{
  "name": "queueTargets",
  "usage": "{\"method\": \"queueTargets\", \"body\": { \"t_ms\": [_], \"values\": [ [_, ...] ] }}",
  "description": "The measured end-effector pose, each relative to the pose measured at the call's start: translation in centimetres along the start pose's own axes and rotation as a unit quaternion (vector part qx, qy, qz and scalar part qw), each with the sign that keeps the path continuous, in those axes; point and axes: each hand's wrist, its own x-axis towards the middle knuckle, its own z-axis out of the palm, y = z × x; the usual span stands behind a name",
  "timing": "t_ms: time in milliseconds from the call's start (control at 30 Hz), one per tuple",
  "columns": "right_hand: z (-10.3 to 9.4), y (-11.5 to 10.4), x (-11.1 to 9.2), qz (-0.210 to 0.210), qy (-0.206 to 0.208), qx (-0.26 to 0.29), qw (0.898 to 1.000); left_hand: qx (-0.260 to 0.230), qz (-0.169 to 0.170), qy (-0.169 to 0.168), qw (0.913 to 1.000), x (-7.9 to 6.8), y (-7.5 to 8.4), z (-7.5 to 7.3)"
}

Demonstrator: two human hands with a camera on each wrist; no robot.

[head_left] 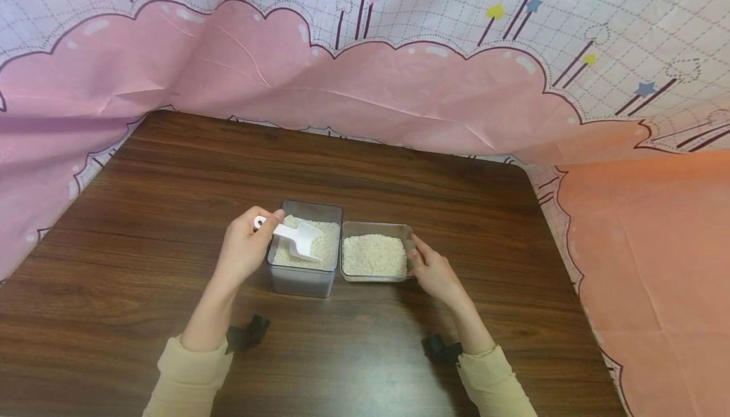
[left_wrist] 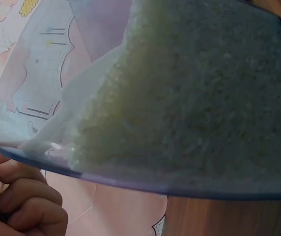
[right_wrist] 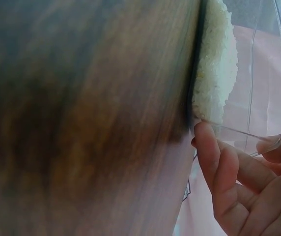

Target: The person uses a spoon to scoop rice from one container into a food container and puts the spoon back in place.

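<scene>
My left hand (head_left: 244,249) grips the handle of a white scoop (head_left: 301,238), whose blade lies at the rice in a tall grey see-through bin (head_left: 302,282). In the left wrist view the curled fingers (left_wrist: 30,201) show beside the bin's rim, and the scoop appears faintly through the wall. Right of the bin stands a shallow clear container (head_left: 376,279) with rice (head_left: 374,255) in it. My right hand (head_left: 438,272) holds that container's right side, thumb at the rim and fingers low on the wall, as the right wrist view shows.
Both containers stand side by side on a dark wooden table (head_left: 353,353). A pink patterned cloth (head_left: 371,87) hangs behind the table and along its sides. Black wrist mounts (head_left: 248,334) sit by the cuffs of the pale yellow sleeves (head_left: 194,366).
</scene>
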Motion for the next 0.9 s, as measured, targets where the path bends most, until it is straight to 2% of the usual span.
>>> {"method": "queueTargets", "body": {
  "t_ms": [267, 633, 900],
  "values": [
    [0.1, 0.0, 0.0, 0.000, -0.002, -0.002, 1.000, -0.066, -0.020, 0.034, 0.9970, -0.1, -0.4, -0.6],
    [-0.1, -0.1, 0.1, 0.004, -0.003, -0.004, 1.000, -0.160, -0.037, 0.032, 0.9859, -0.1, -0.3, -1.8],
    [-0.1, -0.1, -0.1, 0.003, -0.002, -0.008, 1.000, -0.186, -0.018, 0.040, 0.9816, -0.2, 0.2, -2.2]
  ]
}}
